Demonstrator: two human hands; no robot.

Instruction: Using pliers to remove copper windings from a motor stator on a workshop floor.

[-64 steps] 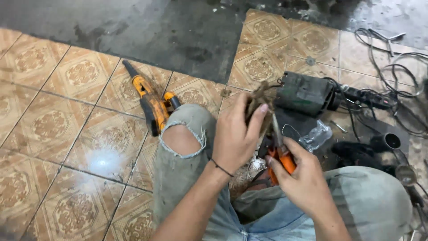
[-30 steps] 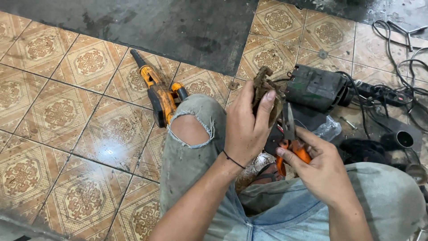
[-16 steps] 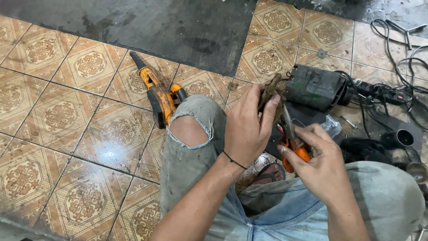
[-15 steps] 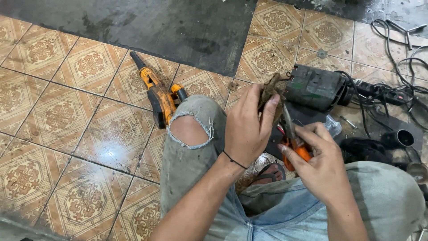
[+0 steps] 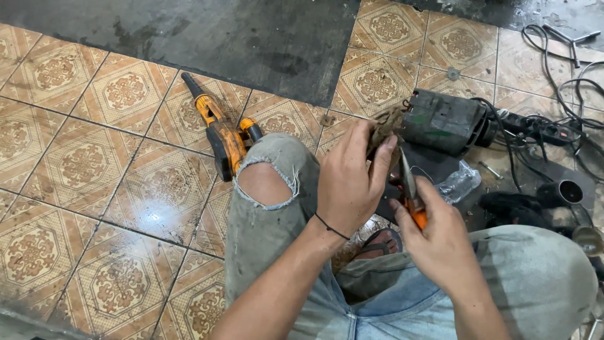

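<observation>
Nearest, orange-handled pliers (image 5: 412,195) are gripped in the right hand (image 5: 440,245), fingers wrapped about the handles, above the bent knees in torn jeans (image 5: 267,189). Just beyond, a rusty brown part (image 5: 385,126) is pinched by the closed fingers of the left hand (image 5: 349,186). Farther off, a dark motor housing (image 5: 447,119) and an orange power tool (image 5: 220,132) are laid on the tiled floor (image 5: 82,170).

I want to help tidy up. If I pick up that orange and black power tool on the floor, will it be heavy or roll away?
The orange and black power tool looks chunky and solid, so probably heavy for its size. It lies flat on the tiled floor with an angular body, so it likely won't roll.
</observation>
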